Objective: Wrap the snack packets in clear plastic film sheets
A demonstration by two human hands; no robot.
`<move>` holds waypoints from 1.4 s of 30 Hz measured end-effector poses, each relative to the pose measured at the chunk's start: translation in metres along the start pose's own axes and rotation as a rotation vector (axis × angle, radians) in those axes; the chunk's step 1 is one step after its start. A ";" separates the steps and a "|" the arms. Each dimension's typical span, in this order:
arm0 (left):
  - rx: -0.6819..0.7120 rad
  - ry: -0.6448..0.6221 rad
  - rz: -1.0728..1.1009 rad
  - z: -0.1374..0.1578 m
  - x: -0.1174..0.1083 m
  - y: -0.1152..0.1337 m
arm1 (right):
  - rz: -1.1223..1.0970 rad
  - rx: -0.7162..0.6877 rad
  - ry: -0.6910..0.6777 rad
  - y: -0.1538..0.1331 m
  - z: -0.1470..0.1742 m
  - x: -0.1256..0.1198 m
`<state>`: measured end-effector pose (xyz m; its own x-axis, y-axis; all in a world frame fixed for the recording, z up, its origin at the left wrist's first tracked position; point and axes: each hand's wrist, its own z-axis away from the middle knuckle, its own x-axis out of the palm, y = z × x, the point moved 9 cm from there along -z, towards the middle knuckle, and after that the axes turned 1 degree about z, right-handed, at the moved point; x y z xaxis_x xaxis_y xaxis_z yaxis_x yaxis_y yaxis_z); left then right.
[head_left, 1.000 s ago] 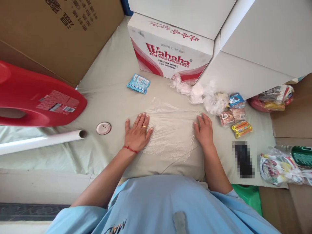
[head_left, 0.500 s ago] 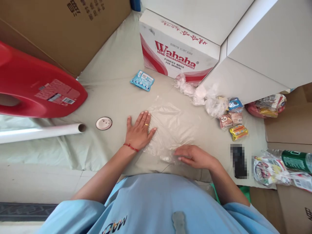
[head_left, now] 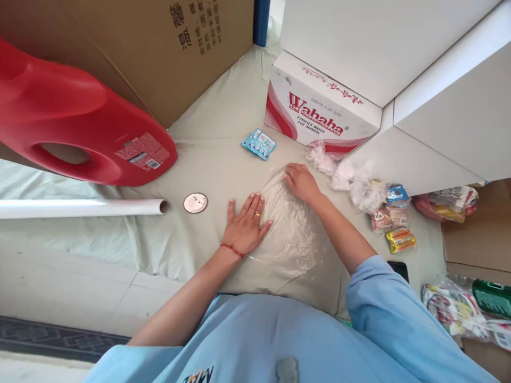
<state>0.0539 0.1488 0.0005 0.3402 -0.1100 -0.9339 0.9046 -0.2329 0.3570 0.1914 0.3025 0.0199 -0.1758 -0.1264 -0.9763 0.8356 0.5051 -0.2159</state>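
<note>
A thin, clear plastic bag [head_left: 297, 236] lies wrinkled on the pale green cloth [head_left: 215, 170] in front of me. My left hand [head_left: 244, 224] rests flat with fingers stretched out, pressing the bag's left edge. At the bag's far corner, my right hand [head_left: 301, 182] has its fingers bent together on the film, which is drawn into folds toward the fingertips. A light blue packet [head_left: 258, 144] lies beyond both hands, and a round badge [head_left: 195, 202] lies to the left of my left hand.
Left: a red jug [head_left: 91, 122], a white tube [head_left: 83, 208] and a big brown carton [head_left: 159, 58]. A Wahaba-style white-and-red water box [head_left: 319, 114] stands behind. Right: knotted plastic bags [head_left: 365, 194], small snack packs [head_left: 400, 240], a phone [head_left: 399, 270] and a green-labelled bottle [head_left: 491, 297].
My right hand has moved from the bag's near edge to its far corner, and the film there is pulled into folds. My left hand stays flat. The view has shifted left.
</note>
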 end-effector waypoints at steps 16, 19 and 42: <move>0.022 0.003 0.012 0.000 -0.003 -0.002 | -0.061 0.082 0.057 -0.012 -0.141 -0.015; 0.018 0.004 0.016 0.000 -0.003 -0.003 | 0.022 -0.255 0.002 -0.035 -0.151 -0.015; 0.068 0.043 0.038 0.002 -0.004 -0.003 | 0.004 0.433 0.234 0.074 0.127 -0.075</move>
<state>0.0488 0.1484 0.0032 0.3864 -0.0787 -0.9189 0.8716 -0.2948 0.3918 0.3325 0.2407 0.0791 -0.2433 0.0949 -0.9653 0.9673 0.0980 -0.2341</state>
